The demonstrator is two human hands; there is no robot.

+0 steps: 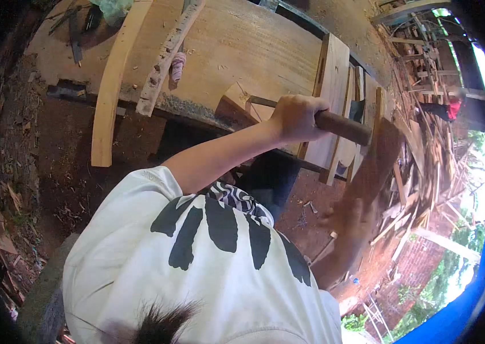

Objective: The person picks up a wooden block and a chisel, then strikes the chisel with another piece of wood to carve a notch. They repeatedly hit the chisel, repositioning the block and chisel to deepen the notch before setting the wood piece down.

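Note:
My left hand [299,117] is closed around a chisel [342,127], whose thick wooden handle sticks out to the right. The narrow dark blade reaches left to a pale wooden piece [239,104] at the near edge of the workbench [242,37]. Smeared by motion, my right hand [348,221] is lower right, in front of my body. Its fingers appear wrapped round a blurred brown wooden piece [377,157], which rises toward the end of the chisel handle; its exact kind I cannot tell.
A pale curved plank [110,92] and a rough, notched strip [168,57] overhang the bench at left, beside a rolled pinkish cloth [178,66]. Stacked boards [334,69] lie across its right end. Timber offcuts [414,160] are heaped beyond. A person in red [454,108] is far right.

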